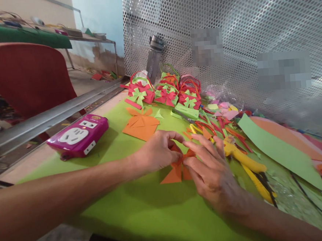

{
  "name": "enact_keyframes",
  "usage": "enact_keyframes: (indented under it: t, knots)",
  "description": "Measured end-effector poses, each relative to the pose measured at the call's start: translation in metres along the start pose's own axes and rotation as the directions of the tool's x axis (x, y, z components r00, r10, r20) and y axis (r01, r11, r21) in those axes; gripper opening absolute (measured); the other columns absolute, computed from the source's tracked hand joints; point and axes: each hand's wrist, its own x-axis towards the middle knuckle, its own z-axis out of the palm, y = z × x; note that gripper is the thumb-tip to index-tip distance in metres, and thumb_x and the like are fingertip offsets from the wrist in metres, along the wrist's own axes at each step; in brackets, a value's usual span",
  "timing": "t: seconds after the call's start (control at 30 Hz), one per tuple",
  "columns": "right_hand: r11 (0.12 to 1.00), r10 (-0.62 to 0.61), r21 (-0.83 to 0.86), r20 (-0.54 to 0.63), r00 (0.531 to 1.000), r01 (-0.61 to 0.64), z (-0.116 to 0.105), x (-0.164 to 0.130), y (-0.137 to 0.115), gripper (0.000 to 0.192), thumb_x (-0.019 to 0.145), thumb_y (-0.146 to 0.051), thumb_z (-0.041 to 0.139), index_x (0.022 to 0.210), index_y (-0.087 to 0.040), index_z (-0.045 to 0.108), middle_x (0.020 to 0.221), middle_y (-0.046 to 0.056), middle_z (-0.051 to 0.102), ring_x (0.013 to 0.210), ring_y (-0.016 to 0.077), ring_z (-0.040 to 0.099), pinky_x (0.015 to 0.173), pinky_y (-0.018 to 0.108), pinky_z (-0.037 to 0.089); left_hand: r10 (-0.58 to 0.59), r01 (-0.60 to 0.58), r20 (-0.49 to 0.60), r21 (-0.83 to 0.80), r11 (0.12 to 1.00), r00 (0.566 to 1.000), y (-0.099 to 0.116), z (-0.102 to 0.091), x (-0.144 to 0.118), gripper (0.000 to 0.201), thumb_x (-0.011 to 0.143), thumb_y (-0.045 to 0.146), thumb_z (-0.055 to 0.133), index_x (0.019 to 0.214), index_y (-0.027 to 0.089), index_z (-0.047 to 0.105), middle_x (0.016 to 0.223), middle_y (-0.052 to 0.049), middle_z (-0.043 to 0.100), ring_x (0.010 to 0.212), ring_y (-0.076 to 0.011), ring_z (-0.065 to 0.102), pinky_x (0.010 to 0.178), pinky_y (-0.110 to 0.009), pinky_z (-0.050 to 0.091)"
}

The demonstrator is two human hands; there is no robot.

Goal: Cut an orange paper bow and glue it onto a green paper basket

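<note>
An orange paper bow (pixel 173 175) with pointed tails is between my two hands, over the green tabletop. My left hand (pixel 159 153) pinches it at the middle with thumb and curled fingers. From the other side, the thumb and fingers of my right hand (pixel 212 168) close on its right half, which they partly hide. Beyond my left hand lies a folded orange paper basket (pixel 141 127) with slits and a curved strip at its top. To the right of my right hand rests a yellow glue gun (pixel 245 158).
Several red and green paper baskets with bows (pixel 139 94) stand at the back, near a bottle (pixel 154 60). A purple power socket box (pixel 81 137) sits on the left. Scissors (pixel 184 115), paper scraps and coloured sheets (pixel 278 145) lie rightward, before a perforated metal panel (pixel 225 17).
</note>
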Motion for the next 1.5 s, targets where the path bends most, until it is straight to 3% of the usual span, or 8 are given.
enact_keyframes:
  t: [0.4,0.53,0.7,0.83,0.97,1.07,1.3,1.5]
  knots:
    - [1.0,0.016,0.016,0.002,1.0,-0.016,0.0,-0.001,-0.001,0.02,0.088,-0.005,0.048,0.082,-0.021,0.058,0.115,0.012,0.067,0.125,0.0358,0.049,0.101,0.068,0.024,-0.014,0.014,-0.001,-0.009,1.0,1.0,0.001,0.002,-0.001,0.025,0.068,0.009,0.062,0.092,0.015,0.06,0.059,0.005,0.062,0.048,-0.0082,0.049,0.047,-0.02,0.036]
    - [0.974,0.153,0.174,-0.049,0.987,-0.143,-0.007,0.001,0.001,0.011,0.094,-0.021,0.049,0.101,-0.025,0.058,0.113,0.007,0.069,0.119,0.03,0.056,0.104,0.061,0.026,-0.043,0.039,-0.041,-0.087,0.995,0.998,0.006,0.002,-0.003,0.027,0.069,0.009,0.063,0.094,0.015,0.058,0.06,0.005,0.063,0.049,-0.0084,0.051,0.049,-0.02,0.037]
    - [0.766,0.442,0.494,0.061,0.895,-0.412,-0.014,0.009,0.009,0.027,0.096,-0.038,0.044,0.117,-0.024,0.054,0.111,0.009,0.07,0.104,0.0245,0.065,0.087,0.043,0.05,-0.011,0.005,-0.082,-0.074,0.997,0.997,0.007,0.0,-0.006,0.031,0.069,0.014,0.066,0.098,0.015,0.059,0.062,0.005,0.062,0.05,-0.0091,0.05,0.049,-0.021,0.037]
    - [0.536,0.539,0.652,0.226,0.812,-0.537,-0.006,0.011,0.011,0.038,0.092,-0.046,0.049,0.12,-0.02,0.051,0.105,0.012,0.071,0.095,0.0228,0.068,0.078,0.037,0.054,0.027,-0.031,-0.068,-0.056,0.998,0.997,0.003,0.0,-0.006,0.034,0.069,0.018,0.065,0.102,0.014,0.057,0.064,0.004,0.063,0.052,-0.0101,0.052,0.052,-0.023,0.04]
    - [0.496,0.58,0.638,0.261,0.771,-0.589,0.003,0.011,0.007,0.049,0.079,-0.037,0.065,0.123,-0.02,0.052,0.106,0.013,0.069,0.102,0.0275,0.065,0.079,0.042,0.053,0.076,-0.074,-0.105,0.018,0.997,0.992,0.002,0.002,-0.006,0.034,0.069,0.019,0.064,0.102,0.014,0.057,0.067,0.001,0.065,0.054,-0.0099,0.052,0.051,-0.022,0.039]
    - [0.481,0.603,0.633,0.262,0.753,-0.606,0.005,0.013,0.004,0.054,0.073,-0.027,0.065,0.125,-0.021,0.051,0.102,0.011,0.069,0.1,0.0276,0.065,0.076,0.041,0.053,0.094,-0.088,-0.123,0.056,0.995,0.988,0.003,0.004,-0.007,0.034,0.07,0.02,0.062,0.102,0.014,0.056,0.066,0.001,0.065,0.052,-0.0095,0.051,0.051,-0.022,0.039]
    - [0.303,0.632,0.716,0.343,0.695,-0.629,0.004,0.021,0.0,0.064,0.07,-0.016,0.057,0.133,-0.018,0.043,0.071,-0.002,0.06,0.058,0.0143,0.058,0.053,0.024,0.048,0.091,-0.094,-0.131,-0.015,0.995,0.987,0.003,0.008,-0.01,0.037,0.068,0.022,0.066,0.102,0.013,0.057,0.071,0.001,0.066,0.06,-0.0109,0.057,0.056,-0.022,0.044]
    - [0.242,0.685,0.698,0.369,0.628,-0.674,0.004,0.023,-0.001,0.065,0.069,-0.02,0.059,0.132,-0.021,0.045,0.094,0.006,0.061,0.089,0.0206,0.061,0.077,0.034,0.049,0.041,-0.054,-0.107,-0.127,0.99,0.993,-0.003,0.006,-0.008,0.048,0.062,0.029,0.074,0.104,0.014,0.056,0.08,-0.001,0.065,0.061,-0.0113,0.058,0.054,-0.023,0.044]
